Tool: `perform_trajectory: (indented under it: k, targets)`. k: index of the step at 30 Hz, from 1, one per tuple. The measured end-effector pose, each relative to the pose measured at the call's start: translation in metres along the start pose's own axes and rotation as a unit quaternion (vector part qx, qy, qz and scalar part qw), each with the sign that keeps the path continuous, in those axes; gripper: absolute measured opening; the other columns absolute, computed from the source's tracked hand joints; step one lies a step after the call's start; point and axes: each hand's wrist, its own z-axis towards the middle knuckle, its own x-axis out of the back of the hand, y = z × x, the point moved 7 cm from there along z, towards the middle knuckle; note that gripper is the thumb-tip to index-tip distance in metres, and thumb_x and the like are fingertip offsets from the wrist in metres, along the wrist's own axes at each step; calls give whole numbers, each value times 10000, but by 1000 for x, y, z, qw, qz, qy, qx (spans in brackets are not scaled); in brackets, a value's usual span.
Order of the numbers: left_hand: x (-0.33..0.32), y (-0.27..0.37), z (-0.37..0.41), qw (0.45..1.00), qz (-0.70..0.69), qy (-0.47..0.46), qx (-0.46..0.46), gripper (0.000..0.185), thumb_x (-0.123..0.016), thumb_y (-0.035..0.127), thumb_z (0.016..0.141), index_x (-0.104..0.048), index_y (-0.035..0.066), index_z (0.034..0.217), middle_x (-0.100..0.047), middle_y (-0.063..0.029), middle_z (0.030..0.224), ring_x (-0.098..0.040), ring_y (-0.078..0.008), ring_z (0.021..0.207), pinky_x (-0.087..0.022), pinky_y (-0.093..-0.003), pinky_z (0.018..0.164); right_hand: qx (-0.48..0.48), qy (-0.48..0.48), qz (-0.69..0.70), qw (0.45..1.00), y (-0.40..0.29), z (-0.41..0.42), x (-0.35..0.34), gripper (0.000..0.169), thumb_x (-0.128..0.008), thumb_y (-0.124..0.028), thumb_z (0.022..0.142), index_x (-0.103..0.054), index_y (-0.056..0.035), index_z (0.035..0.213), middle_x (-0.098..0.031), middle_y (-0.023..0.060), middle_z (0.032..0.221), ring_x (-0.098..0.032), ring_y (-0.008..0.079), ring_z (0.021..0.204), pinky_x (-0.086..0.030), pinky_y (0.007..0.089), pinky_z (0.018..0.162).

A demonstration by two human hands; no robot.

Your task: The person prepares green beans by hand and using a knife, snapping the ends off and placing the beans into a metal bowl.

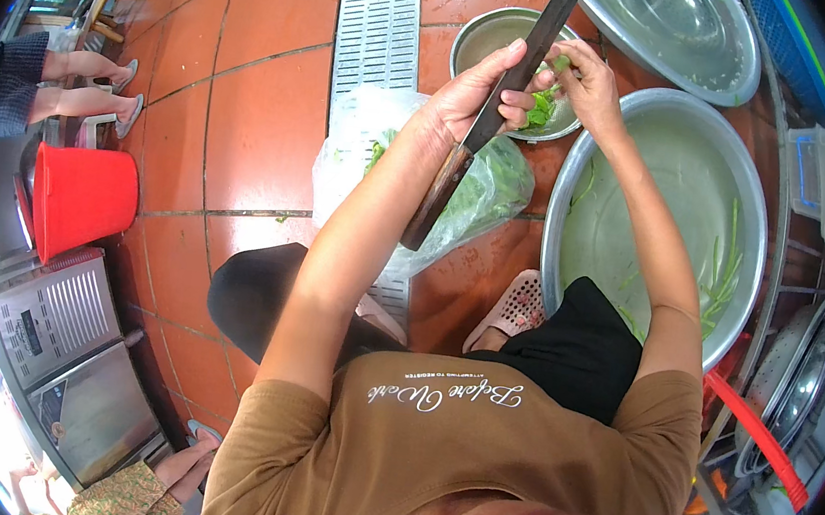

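Note:
My left hand (487, 88) is closed around the dark blade of a wooden-handled knife (491, 119), whose handle (437, 200) points back toward me. In my right hand (589, 84), the fingertips pinch a small piece of green vegetable (559, 63) beside the blade. Below both hands sits a round metal colander (481, 31) with green leaves (541, 109) in it. Under my left forearm lies a clear plastic bag (355, 119) of leafy greens (484, 189). To the right, a large metal basin (662, 178) holds water and several green stems (721, 267).
A second metal basin (735, 58) stands beyond the first. A slotted drain grate (380, 28) crosses the wet tiled floor. At left are a red bucket (86, 201), a metal appliance (59, 318) and another person's legs (76, 86). A red hose (755, 437) and rack (772, 242) are at right.

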Motion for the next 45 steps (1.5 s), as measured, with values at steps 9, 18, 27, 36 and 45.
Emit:
perform_trajectory:
  k: [9, 18, 27, 36, 45]
  targets:
    - [44, 29, 5, 989, 135, 58, -3, 300, -586, 354, 905, -523, 143, 1108, -598, -45, 960, -418, -18, 544, -362, -134, 447, -281, -218, -151, 922, 4, -19, 105, 416, -615, -231, 859, -561, -86, 1245, -659, 78, 1035, -625, 133, 888, -528, 267, 707]
    - [28, 57, 19, 943, 296, 154, 2, 304, -646, 407, 846, -582, 112, 819, -576, 0, 756, -405, -43, 465, -283, -160, 359, 30, -329, -350, 876, -24, -34, -74, 266, -562, -93, 833, -622, -18, 1080, -628, 190, 1050, -619, 320, 940, -475, 369, 838]
    - [-10, 70, -43, 907, 397, 140, 1, 382, -595, 482, 848, -615, 115, 955, -579, -1, 849, -363, -58, 539, -268, -170, 432, 251, -345, -313, 849, 42, -126, -331, 115, -486, -74, 825, -594, -36, 827, -575, 120, 936, -629, 276, 844, -536, 387, 705]
    - [28, 110, -102, 940, 272, 201, -53, 381, -610, 452, 855, -575, 104, 1007, -566, 14, 902, -378, -33, 547, -282, -152, 434, 159, -329, -291, 884, -6, -79, -267, 101, -522, -111, 808, -612, -71, 831, -616, 124, 861, -627, 284, 843, -515, 394, 713]
    - [43, 116, -118, 956, 183, 130, -189, 438, -568, 391, 905, -512, 7, 1108, -577, -43, 970, -395, -12, 551, -355, -138, 444, -29, -204, -169, 964, -42, -3, -84, 315, -602, -175, 835, -629, -81, 1134, -564, 57, 821, -497, 129, 588, -434, 277, 574]
